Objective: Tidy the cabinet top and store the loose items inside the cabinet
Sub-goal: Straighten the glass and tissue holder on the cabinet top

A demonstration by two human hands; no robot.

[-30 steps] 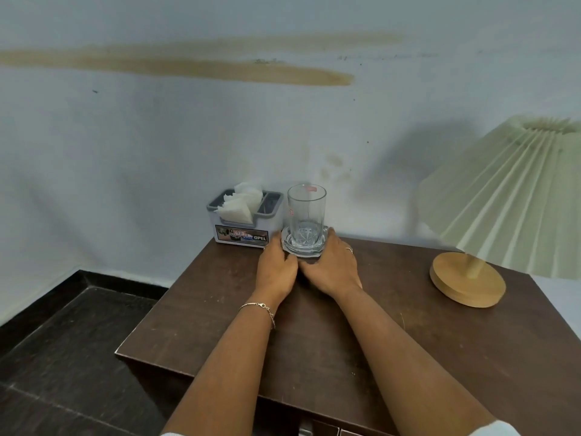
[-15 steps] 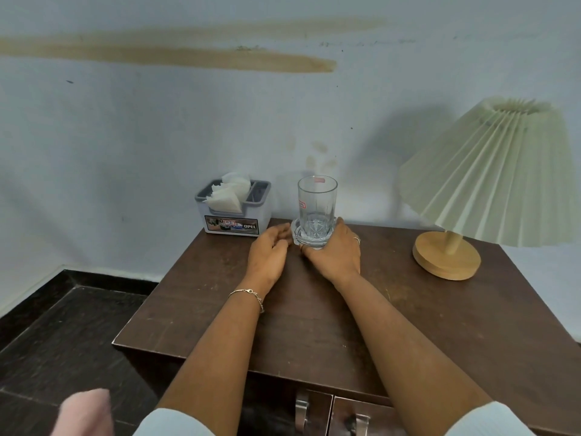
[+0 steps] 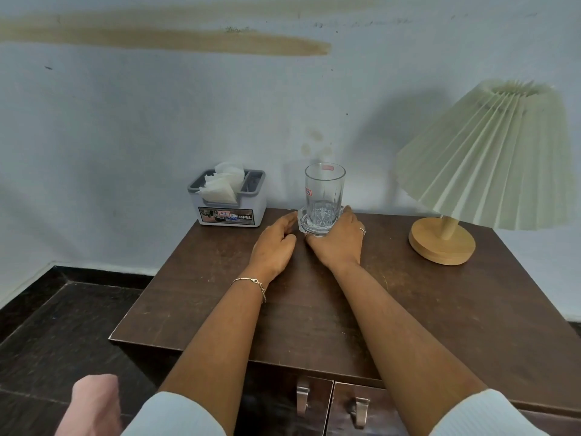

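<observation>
A clear ribbed drinking glass (image 3: 324, 190) stands upright on a small glass saucer (image 3: 305, 224) near the back of the dark wooden cabinet top (image 3: 220, 294). My right hand (image 3: 338, 243) grips the saucer from the front and right, fingers curled round its rim. To the saucer's left my left hand (image 3: 273, 243) rests on the wood with relaxed fingers and holds nothing; its fingertips lie at the saucer's left edge. Below the front edge I see the two cabinet doors with metal handles (image 3: 302, 401), both closed.
A grey and white tissue holder (image 3: 229, 206) with white napkins stands at the back left against the wall. A lamp with a pleated pale shade (image 3: 490, 152) and a round wooden base (image 3: 441, 243) occupies the back right. A blurred pink shape (image 3: 91, 404) sits at bottom left.
My left hand has let go of the saucer and slid a little left onto the wood. The right hand keeps its hold. The view has pulled back, showing the cabinet doors.
</observation>
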